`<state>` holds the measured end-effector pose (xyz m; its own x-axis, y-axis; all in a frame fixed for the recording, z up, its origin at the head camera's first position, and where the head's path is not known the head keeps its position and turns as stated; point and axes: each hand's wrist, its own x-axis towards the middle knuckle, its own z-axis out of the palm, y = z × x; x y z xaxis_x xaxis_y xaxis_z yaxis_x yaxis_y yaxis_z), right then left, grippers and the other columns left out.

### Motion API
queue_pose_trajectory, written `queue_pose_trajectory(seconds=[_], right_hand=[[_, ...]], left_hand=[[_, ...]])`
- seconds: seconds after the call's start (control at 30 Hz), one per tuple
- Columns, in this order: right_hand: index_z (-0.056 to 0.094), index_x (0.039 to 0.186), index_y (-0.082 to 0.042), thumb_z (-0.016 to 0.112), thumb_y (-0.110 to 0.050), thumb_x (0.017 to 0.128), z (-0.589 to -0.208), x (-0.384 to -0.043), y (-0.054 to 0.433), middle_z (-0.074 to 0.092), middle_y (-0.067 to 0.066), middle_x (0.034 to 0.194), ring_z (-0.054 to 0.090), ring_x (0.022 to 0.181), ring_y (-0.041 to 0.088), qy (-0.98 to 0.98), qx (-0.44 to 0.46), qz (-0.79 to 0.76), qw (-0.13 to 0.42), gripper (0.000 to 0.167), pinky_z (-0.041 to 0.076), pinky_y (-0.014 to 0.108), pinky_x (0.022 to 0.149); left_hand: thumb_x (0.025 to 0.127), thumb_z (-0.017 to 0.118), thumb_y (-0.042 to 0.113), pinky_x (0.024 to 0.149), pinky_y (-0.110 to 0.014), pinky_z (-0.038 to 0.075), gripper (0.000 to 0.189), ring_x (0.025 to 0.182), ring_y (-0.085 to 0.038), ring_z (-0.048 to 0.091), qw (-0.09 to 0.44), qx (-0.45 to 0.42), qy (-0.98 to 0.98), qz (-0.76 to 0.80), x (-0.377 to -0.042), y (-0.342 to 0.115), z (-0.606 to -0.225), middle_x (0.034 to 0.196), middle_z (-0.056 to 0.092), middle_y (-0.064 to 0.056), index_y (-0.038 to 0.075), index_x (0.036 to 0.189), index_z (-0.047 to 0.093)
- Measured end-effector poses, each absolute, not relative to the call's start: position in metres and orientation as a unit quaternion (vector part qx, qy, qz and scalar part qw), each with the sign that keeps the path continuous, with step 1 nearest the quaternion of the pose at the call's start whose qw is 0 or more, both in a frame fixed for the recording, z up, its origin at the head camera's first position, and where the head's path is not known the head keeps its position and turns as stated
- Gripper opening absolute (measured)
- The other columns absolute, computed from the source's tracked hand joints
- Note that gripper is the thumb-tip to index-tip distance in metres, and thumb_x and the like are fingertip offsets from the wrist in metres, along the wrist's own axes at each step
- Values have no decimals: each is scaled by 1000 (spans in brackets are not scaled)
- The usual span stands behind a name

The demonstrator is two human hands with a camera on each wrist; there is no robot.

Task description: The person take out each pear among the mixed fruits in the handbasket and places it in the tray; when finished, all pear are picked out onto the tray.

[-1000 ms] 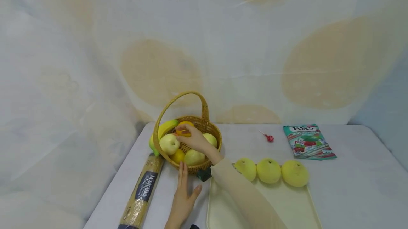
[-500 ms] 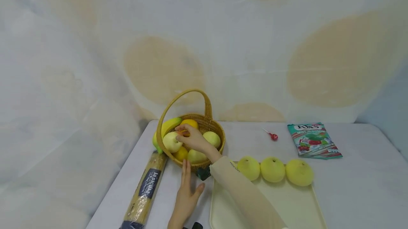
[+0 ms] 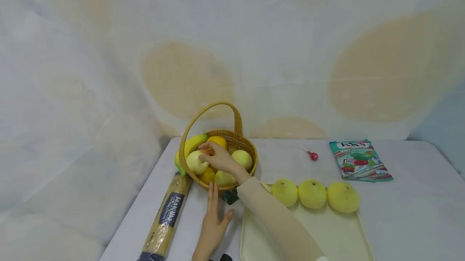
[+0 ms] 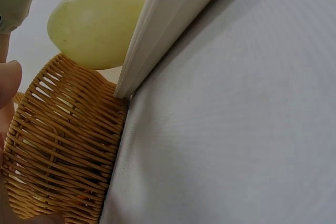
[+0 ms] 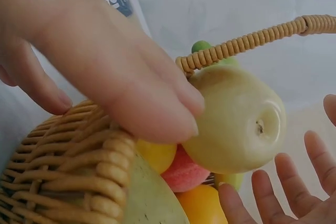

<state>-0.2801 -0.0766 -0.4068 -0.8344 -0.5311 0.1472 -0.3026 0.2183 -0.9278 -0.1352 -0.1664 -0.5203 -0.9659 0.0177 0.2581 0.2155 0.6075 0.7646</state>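
A woven basket (image 3: 250, 142) with a tall handle holds a pale green apple (image 3: 194, 163), an orange (image 3: 219, 141), a banana (image 3: 194, 143) and other fruit. My right hand (image 3: 223, 160) reaches over the basket from the right, fingers bent beside the apple. The right wrist view shows its fingers (image 5: 295, 188) spread apart near the apple (image 5: 236, 124); contact is unclear. Under the apple lies a pinkish-red fruit (image 5: 184, 170). My left hand (image 3: 212, 224) is at the basket's near side, two straight fingers at the rim and thumb apart. Woven wall (image 4: 60, 140) fills the left wrist view's left side.
A cream tray (image 3: 308, 236) with several yellow-green round fruits (image 3: 312, 193) along its far edge stands right of the hands. A pack of spaghetti (image 3: 165, 216) lies at left. Further back are a red lollipop (image 3: 313, 156) and a teal candy bag (image 3: 361, 161).
The head view has shifted slightly, so the scene sits a little further right in the frame. Both hands keep nearly the same places at the basket; the fruit appears unmoved.
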Motion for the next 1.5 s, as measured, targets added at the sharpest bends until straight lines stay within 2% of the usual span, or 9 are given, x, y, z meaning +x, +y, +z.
queue_pose_trajectory(seconds=[0.2, 0.4, 0.57, 0.8, 1.0, 1.27, 1.5], right_hand=[[54, 133, -9, 59, -27, 96, -410, -282, -83, 54, 8, 137, 49, 127, 26, 776, -259, -565, 105, 41, 42, 41, 108], [56, 130, -8, 61, -24, 95, -411, -283, -89, 55, 11, 134, 49, 127, 29, 788, -255, -551, 98, 38, 43, 43, 106], [58, 127, -7, 65, -21, 93, -412, -283, -95, 56, 11, 133, 50, 128, 29, 796, -242, -546, 95, 37, 43, 43, 106], [54, 131, -8, 68, -20, 91, -418, -283, -100, 55, 11, 137, 51, 127, 27, 806, -244, -533, 81, 44, 43, 42, 106], [49, 137, -11, 70, -21, 89, -424, -281, -102, 50, 9, 142, 48, 131, 26, 812, -246, -523, 78, 53, 42, 43, 108], [52, 137, -15, 71, -21, 86, -427, -281, -97, 52, 7, 141, 52, 125, 25, 822, -253, -506, 56, 55, 46, 43, 102], [55, 136, -17, 70, -21, 84, -426, -280, -91, 49, 8, 146, 47, 130, 29, 822, -254, -507, 48, 54, 46, 48, 99]], left_hand=[[94, 61, 37, 97, -71, 40, 86, 137, -50, 34, 111, -68, -886, -445, -135, -162, -520, 166, 0, -5, 21, 158, 6], [93, 62, 39, 104, -63, 38, 88, 140, -42, 33, 115, -73, -887, -442, -133, -158, -520, 166, 3, -4, 22, 158, 5], [93, 61, 42, 106, -61, 38, 91, 141, -40, 34, 118, -67, -888, -439, -133, -157, -519, 165, 7, -2, 21, 158, 1], [94, 61, 38, 108, -60, 36, 89, 143, -39, 29, 105, -72, -888, -442, -134, -157, -518, 166, -2, -4, 21, 158, 2], [92, 63, 30, 107, -60, 37, 91, 142, -40, 30, 99, -71, -887, -445, -134, -157, -517, 166, -2, -4, 22, 158, 1], [92, 63, 38, 105, -64, 38, 90, 141, -42, 33, 88, -54, -889, -447, -134, -160, -518, 166, -2, 2, 30, 157, 2], [93, 63, 35, 97, -68, 41, 88, 137, -48, 36, 97, -59, -885, -451, -134, -165, -517, 166, -1, -1, 26, 158, 4]])
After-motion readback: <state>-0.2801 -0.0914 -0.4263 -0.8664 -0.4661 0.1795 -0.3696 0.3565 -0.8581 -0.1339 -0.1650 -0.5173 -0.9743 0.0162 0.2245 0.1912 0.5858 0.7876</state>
